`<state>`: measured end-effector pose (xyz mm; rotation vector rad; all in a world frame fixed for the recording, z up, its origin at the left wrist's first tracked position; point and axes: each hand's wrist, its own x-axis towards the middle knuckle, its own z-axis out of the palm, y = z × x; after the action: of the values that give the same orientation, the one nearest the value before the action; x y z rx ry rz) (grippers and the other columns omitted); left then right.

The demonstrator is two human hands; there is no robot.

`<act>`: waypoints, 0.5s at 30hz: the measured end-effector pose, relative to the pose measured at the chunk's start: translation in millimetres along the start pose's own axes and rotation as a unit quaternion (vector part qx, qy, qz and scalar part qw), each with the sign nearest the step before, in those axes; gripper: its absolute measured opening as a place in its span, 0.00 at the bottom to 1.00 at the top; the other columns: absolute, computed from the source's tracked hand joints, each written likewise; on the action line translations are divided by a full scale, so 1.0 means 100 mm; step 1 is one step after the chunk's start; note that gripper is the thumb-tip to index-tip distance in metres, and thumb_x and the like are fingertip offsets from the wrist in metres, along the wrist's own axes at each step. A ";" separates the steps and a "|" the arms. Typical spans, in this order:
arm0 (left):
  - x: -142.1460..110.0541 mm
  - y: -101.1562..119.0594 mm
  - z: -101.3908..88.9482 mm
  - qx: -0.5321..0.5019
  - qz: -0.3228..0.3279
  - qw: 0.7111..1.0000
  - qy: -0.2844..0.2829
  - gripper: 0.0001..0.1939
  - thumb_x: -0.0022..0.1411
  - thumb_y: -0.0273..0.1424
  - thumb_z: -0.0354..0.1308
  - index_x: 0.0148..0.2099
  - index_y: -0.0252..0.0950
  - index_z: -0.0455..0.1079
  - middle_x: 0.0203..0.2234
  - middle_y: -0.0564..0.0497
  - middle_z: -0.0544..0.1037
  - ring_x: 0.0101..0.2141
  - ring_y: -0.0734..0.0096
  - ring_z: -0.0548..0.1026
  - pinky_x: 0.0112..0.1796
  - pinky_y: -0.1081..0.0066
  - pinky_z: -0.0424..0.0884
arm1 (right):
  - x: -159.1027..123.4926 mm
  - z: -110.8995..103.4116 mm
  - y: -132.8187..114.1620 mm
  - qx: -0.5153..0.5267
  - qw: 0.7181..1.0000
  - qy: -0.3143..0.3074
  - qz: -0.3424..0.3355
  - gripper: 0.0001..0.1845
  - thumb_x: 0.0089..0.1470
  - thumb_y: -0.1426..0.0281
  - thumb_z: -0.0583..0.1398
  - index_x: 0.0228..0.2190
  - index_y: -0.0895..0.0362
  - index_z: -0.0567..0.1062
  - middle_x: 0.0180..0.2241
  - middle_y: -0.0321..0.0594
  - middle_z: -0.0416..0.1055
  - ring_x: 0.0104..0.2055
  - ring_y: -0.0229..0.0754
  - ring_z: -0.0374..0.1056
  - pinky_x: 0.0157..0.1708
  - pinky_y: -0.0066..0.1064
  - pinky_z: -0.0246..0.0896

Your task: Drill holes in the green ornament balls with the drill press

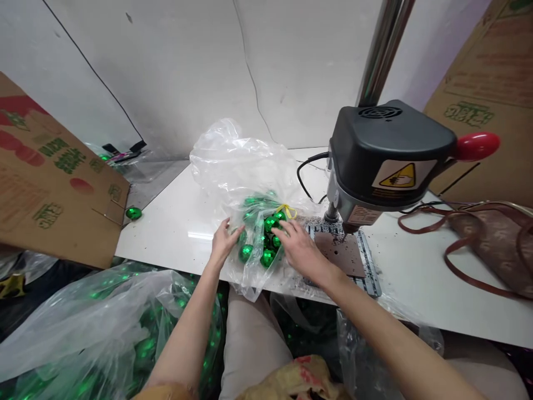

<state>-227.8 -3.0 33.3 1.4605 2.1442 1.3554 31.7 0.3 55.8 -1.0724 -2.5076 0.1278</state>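
Shiny green faceted balls (267,257) lie bunched on the white table, some inside and under a clear plastic bag (239,166). A yellow ribbon (292,210) is tied at the top right of the bunch. My left hand (224,243) is at the left side of the balls, its thumb and fingers apart by the plastic. From the right, my right hand (297,249) reaches in with its fingers stretched over the balls, the fingertips at their surface. Whether it grips one is partly hidden.
A small drill press (387,150) with a red-knobbed handle stands close by my right hand, its base (360,253) strewn with dark bits. Cardboard boxes (62,172) stand at both sides. One loose green ball (134,213) lies left. A brown strapped bag (491,244) rests right. A large plastic sack (125,328) of green balls sits below.
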 end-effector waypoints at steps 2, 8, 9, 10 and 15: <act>-0.21 0.20 -0.06 0.093 0.125 0.985 0.080 0.26 0.53 0.42 0.67 0.52 0.36 0.72 0.48 0.39 0.76 0.54 0.49 0.71 0.53 0.54 0.67 | -0.39 -0.08 -0.08 0.028 0.999 -0.007 -0.031 0.22 0.59 0.74 0.53 0.54 0.51 0.68 0.58 0.42 0.64 0.62 0.42 0.58 0.62 0.41 0.61; -1.15 0.42 0.16 0.240 0.479 0.839 -0.094 0.11 0.63 0.30 0.60 0.49 0.42 0.74 0.50 0.43 0.78 0.56 0.53 0.72 0.56 0.52 0.68 | -1.70 0.06 -0.14 0.082 0.994 -0.061 -0.032 0.16 0.58 0.76 0.52 0.42 0.51 0.75 0.34 0.38 0.73 0.37 0.35 0.66 0.40 0.29 0.64; -1.26 0.39 0.21 0.262 0.481 0.828 -0.117 0.10 0.63 0.30 0.60 0.48 0.42 0.74 0.53 0.44 0.77 0.58 0.50 0.70 0.57 0.48 0.66 | -1.88 0.12 -0.13 0.088 0.993 -0.071 -0.021 0.16 0.58 0.75 0.52 0.41 0.50 0.75 0.32 0.37 0.73 0.34 0.34 0.67 0.36 0.27 0.63; -1.34 0.35 0.24 0.276 0.475 0.824 -0.140 0.10 0.64 0.29 0.60 0.48 0.42 0.74 0.55 0.45 0.75 0.60 0.48 0.68 0.59 0.43 0.63 | -2.05 0.19 -0.12 0.094 0.992 -0.080 -0.011 0.16 0.58 0.76 0.51 0.40 0.51 0.76 0.31 0.36 0.73 0.33 0.33 0.68 0.34 0.26 0.63; -1.41 0.30 0.24 0.249 0.427 0.839 -0.227 0.16 0.67 0.26 0.54 0.54 0.47 0.72 0.60 0.49 0.73 0.67 0.46 0.57 0.64 0.33 0.46 | -2.29 0.26 -0.13 0.116 0.986 -0.117 -0.004 0.17 0.57 0.76 0.51 0.23 0.53 0.75 0.22 0.36 0.70 0.25 0.33 0.67 0.24 0.24 0.60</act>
<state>-126.3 -102.7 0.5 2.8151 1.6046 0.4525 154.4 -169.5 -41.2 -1.0017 -2.6175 0.5602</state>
